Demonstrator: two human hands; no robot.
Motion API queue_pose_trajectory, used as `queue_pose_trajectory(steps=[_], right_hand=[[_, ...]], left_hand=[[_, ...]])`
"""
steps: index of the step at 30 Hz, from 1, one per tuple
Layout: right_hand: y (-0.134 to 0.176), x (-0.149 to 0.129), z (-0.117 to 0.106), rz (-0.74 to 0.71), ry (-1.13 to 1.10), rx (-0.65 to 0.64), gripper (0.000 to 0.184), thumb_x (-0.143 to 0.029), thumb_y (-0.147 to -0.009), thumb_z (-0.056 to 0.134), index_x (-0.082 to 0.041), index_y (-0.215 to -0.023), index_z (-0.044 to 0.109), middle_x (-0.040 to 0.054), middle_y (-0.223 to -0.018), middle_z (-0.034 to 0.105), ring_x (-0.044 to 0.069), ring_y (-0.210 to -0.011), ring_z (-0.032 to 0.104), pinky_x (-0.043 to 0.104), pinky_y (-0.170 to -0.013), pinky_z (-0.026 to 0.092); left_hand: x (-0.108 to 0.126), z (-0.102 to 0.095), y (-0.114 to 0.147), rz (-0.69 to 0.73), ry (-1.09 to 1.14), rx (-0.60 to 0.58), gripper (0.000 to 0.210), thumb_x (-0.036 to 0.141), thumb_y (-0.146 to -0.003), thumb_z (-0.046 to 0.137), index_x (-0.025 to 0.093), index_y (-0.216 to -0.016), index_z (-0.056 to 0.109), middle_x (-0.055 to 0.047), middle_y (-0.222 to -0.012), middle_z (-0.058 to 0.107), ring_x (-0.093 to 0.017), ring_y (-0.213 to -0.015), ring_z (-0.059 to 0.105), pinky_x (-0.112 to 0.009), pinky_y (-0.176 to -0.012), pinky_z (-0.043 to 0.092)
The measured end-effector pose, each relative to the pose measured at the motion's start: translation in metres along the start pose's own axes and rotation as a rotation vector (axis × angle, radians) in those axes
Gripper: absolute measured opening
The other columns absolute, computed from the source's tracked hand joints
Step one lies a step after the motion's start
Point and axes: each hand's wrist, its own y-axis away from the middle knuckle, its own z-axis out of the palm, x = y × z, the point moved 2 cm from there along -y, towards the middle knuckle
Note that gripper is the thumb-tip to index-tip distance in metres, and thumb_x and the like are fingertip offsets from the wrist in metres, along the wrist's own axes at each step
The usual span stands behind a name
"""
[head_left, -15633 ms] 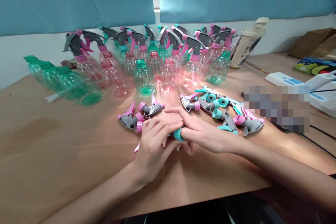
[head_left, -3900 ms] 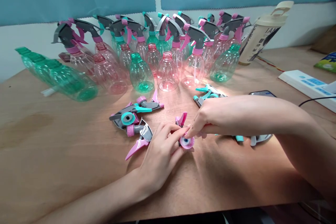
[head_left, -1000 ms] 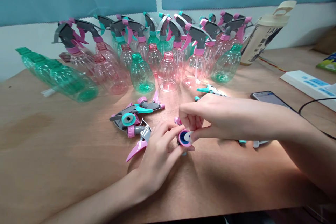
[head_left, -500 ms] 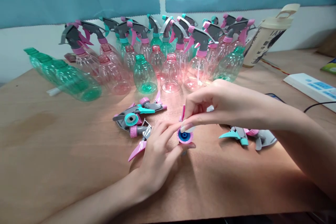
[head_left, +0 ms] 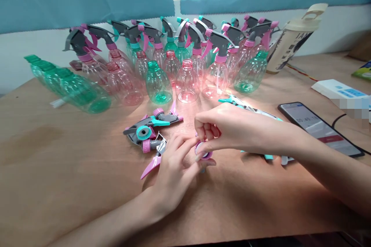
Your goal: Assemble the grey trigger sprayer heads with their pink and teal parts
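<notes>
My left hand [head_left: 174, 166] is closed around a spray trigger head whose pink collar [head_left: 208, 156] faces up; most of its body is hidden by my fingers. Inside the collar lies a small white disc [head_left: 199, 147]. My right hand [head_left: 232, 127] reaches over from the right, fingers curled, its thumb pressing on the disc at the collar's mouth. Left of my hands is a small pile of loose grey trigger heads [head_left: 136, 133] with pink and turquoise parts. More loose trigger heads [head_left: 230, 100] lie partly hidden behind and under my right forearm.
Rows of pink and green clear bottles [head_left: 159, 85] stand at the back, many with trigger heads fitted. Several green bottles [head_left: 95, 100] lie at the left. A phone [head_left: 319, 129], a cream drink bottle [head_left: 292, 42] and a white power strip [head_left: 333, 89] are at the right.
My right hand has shifted slightly left and down over the collar. The blue inside of the collar, visible before, is now covered by the white disc and my thumb. The phone has come into view.
</notes>
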Motion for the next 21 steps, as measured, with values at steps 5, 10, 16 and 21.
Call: queue_pose_trajectory(steps=[5,10,16,21], right_hand=[[0.003,0.001,-0.009,0.014,0.053,0.016,0.024,-0.036,-0.082,0.063,-0.019,-0.072,0.05,-0.0051,-0.065,0.051,0.008,-0.056,0.041,0.021,-0.051,0.025],[0.006,-0.001,-0.022,0.01,0.004,0.017,0.014,-0.032,-0.083,0.06,-0.019,-0.083,0.057,-0.002,-0.076,0.06,0.01,-0.065,0.051,0.022,-0.054,0.03],[0.007,-0.009,-0.014,-0.092,0.009,-0.053,0.005,-0.018,-0.081,0.056,-0.02,-0.084,0.06,-0.0035,-0.073,0.06,0.008,-0.062,0.051,0.02,-0.053,0.03],[0.008,-0.005,-0.006,-0.098,0.035,-0.094,0.013,-0.013,-0.08,0.056,-0.021,-0.09,0.06,-0.0021,-0.08,0.061,0.01,-0.072,0.053,0.02,-0.057,0.032]], left_hand=[[-0.002,0.001,-0.001,0.007,-0.01,0.004,0.026,0.021,-0.084,0.066,0.024,-0.11,0.061,-0.003,-0.102,0.058,-0.02,-0.096,0.054,-0.033,-0.083,0.045],[0.0,0.0,-0.001,0.014,-0.041,-0.014,0.026,0.023,-0.084,0.067,0.025,-0.11,0.062,-0.002,-0.099,0.058,-0.02,-0.094,0.053,-0.032,-0.082,0.042],[0.0,-0.001,-0.001,0.039,-0.077,-0.023,0.016,0.026,-0.085,0.065,0.022,-0.101,0.062,-0.003,-0.098,0.058,-0.019,-0.093,0.052,-0.031,-0.081,0.041],[0.001,-0.001,-0.001,0.066,-0.111,-0.025,0.015,0.027,-0.085,0.066,0.021,-0.098,0.062,-0.002,-0.095,0.057,-0.019,-0.091,0.051,-0.03,-0.08,0.041]])
